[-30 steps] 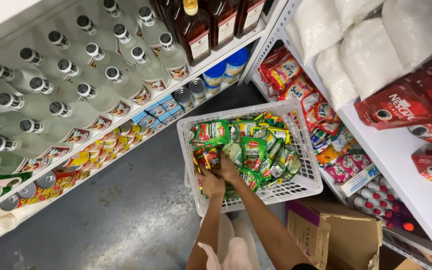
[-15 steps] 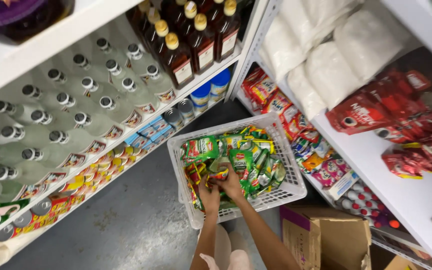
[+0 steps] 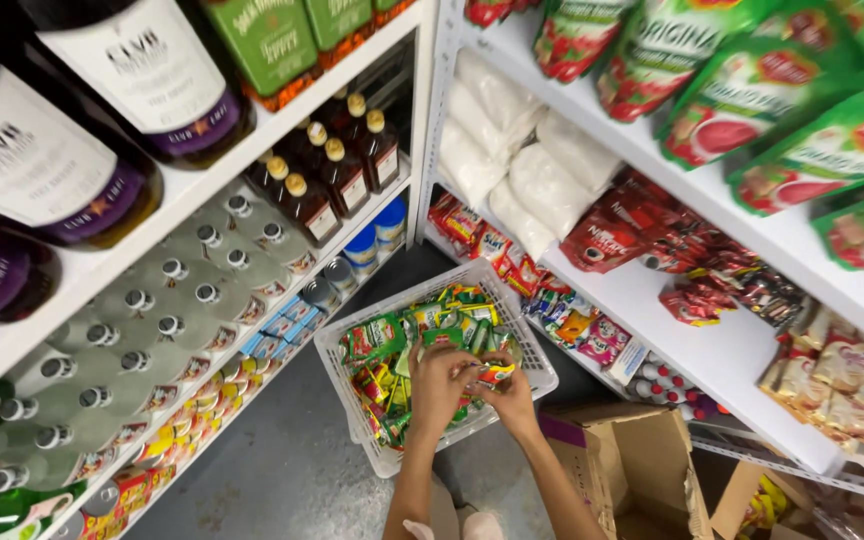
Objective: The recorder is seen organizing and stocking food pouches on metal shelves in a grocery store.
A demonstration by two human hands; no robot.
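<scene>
Sachets (image 3: 407, 350) in white basket (image 3: 537, 370), L hand (image 3: 439, 385) & R hand (image 3: 505, 390) both gripping small pkt (image 3: 495, 373)

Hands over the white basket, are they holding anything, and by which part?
Both hands, left hand and right hand, grip a small red and yellow packet by its edges, above the white basket of green sachets.

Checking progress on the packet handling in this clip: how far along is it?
Done: green and red packets already line the top right shelf.
In hand: both the left hand and right hand are over the white basket, gripping small sachets.
Left: the basket looks nearly full of packets, and the right middle shelf shows bare space.
</scene>
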